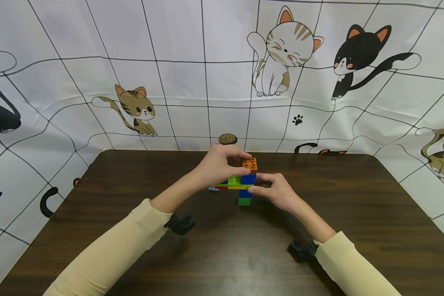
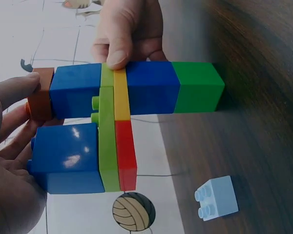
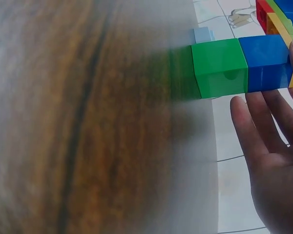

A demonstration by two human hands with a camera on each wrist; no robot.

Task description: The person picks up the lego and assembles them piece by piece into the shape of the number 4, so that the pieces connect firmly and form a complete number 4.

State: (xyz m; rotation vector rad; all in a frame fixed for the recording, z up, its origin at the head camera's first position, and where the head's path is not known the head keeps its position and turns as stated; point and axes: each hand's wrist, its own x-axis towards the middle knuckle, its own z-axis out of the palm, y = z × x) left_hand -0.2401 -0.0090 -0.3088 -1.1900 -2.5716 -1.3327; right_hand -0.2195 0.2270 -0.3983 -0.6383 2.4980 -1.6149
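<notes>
A tower of building bricks stands upright on the table. At its foot is a green brick [image 2: 200, 87], with a blue brick [image 2: 152, 87] above it. Over that, a yellow plate [image 2: 121, 95] and a red plate [image 2: 126, 156] lie under a long lime plate [image 2: 108, 141], which juts out sideways. Two blue bricks sit on the lime plate, one at the overhanging end [image 2: 71, 158]. My left hand [image 1: 219, 166] pinches an orange brick [image 1: 249, 165] on top of the tower. From the right side, my right hand [image 1: 280, 192] grips the tower, thumb against the plates' edge.
A light blue brick [image 2: 219, 197] stands by itself on the dark wooden table [image 1: 318, 213], behind and left of the tower. A white cloth [image 1: 177, 82] printed with cats and grid lines hangs behind the table.
</notes>
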